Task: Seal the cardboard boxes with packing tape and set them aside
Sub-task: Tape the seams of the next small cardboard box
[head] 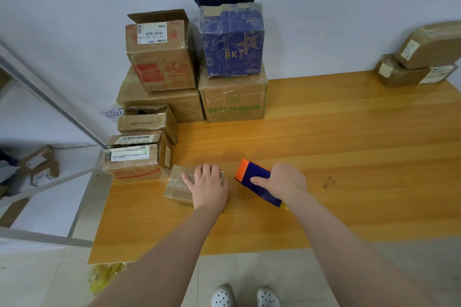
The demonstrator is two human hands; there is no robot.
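On the near surface [324, 157] | my left hand [208, 185] lies flat, fingers straight, atop a small cardboard box [178, 184] | my right hand [282, 182] grips a blue-and-orange tape dispenser [254, 176] just beside it | stacked boxes [189, 82] behind, against the wall [324, 7].

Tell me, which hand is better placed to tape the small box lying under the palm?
Right, probably. The right hand grips the tape dispenser just beside the box, its orange end toward the box. The left hand lies flat on the box, steadying it.
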